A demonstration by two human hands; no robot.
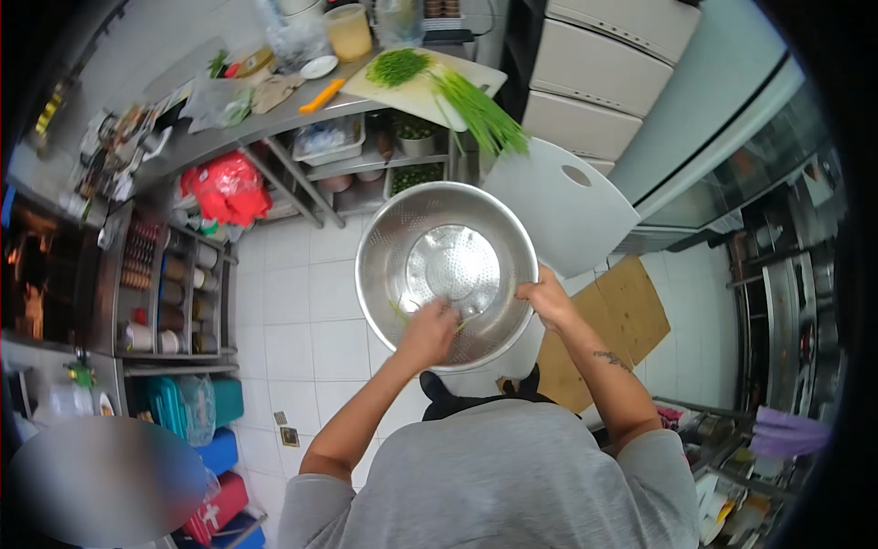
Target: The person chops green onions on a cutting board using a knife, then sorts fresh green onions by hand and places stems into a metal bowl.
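Observation:
A large steel colander (380,247), tilted so that its perforated inside faces me, is in front of my body. My right hand (546,298) is closed round its rim on the right side. Inside the bowl, low and near the wall, is my left hand (433,331), blurred by motion with its fingers curled. Thin green onion strands (400,312) show at both sides of that hand, which seems closed on them. Up on the counter, a white cutting board (462,80) bears chopped green onion (397,67) and a bunch of long green onions (478,110), whose ends hang over the edge.
An orange-handled tool (322,95) lies on the steel counter (210,137), left of the board. A grey-white panel with a handle hole (558,206) stands right of the colander. Cardboard (613,329) covers floor tiles at right. Shelves with containers (174,293) stand at left.

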